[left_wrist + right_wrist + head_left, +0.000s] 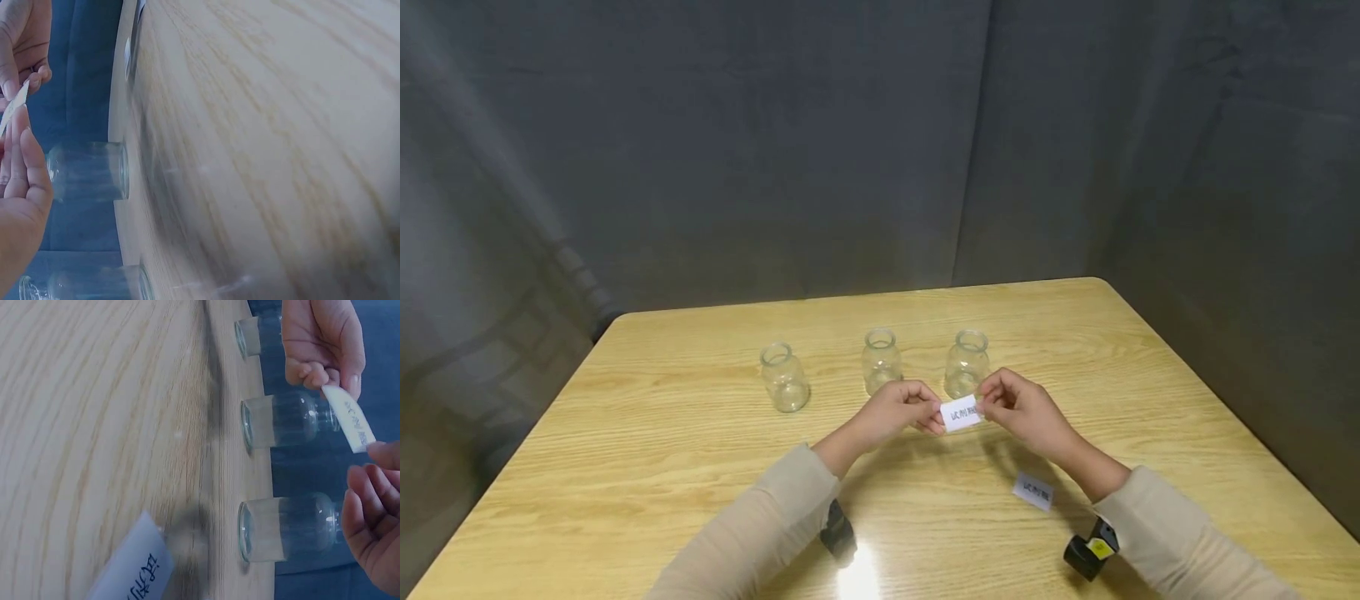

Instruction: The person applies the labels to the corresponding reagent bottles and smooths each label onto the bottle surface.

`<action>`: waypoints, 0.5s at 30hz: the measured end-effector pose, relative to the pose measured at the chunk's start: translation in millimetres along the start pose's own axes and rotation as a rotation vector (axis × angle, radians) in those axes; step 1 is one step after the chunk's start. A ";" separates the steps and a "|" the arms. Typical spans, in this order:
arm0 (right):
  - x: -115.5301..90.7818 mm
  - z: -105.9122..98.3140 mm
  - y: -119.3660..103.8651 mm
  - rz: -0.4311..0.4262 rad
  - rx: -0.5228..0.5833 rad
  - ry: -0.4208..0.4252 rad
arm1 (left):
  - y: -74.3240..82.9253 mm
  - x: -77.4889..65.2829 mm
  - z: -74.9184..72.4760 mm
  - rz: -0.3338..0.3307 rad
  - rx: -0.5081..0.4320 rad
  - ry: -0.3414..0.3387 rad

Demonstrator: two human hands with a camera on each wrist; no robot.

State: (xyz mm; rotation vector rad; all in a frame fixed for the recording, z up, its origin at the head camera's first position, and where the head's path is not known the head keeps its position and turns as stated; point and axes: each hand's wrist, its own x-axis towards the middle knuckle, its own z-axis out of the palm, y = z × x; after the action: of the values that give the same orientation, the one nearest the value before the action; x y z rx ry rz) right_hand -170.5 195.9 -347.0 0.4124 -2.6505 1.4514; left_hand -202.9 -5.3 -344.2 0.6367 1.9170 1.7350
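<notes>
Between the two hands is a small white label point(960, 413) with dark handwritten characters, held above the table. My left hand point(901, 408) pinches its left end between thumb and fingers. At the other end, my right hand point(1024, 412) pinches the label's right edge, as the right wrist view also shows for the label point(350, 419). Close behind the hands stand a right glass jar point(967, 364) and a middle glass jar point(881, 361), both lidless and upright. A second white label point(1033, 492) with similar characters lies on the table below the right forearm.
A third lidless glass jar point(786, 379) stands upright farther left. The wooden table point(625, 467) has its far edge against a dark grey curtain point(775, 167). Black devices are worn at both wrists, the right wrist device point(1091, 551) bearing a yellow sticker.
</notes>
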 end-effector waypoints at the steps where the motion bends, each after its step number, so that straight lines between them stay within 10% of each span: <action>1: -0.4 0.5 -0.6 0.000 -0.010 0.006 | -0.4 0.1 0.4 -0.003 0.000 0.006; 15: -2.6 13.7 -4.7 0.017 0.030 -0.119 | -13.4 6.9 2.7 0.015 0.019 -0.021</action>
State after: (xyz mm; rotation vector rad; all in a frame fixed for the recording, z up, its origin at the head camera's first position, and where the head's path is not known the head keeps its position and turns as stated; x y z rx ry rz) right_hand -166.0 182.5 -351.2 0.4946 -2.7323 1.5195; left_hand -206.9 -0.1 -358.0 0.6747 1.9214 1.7147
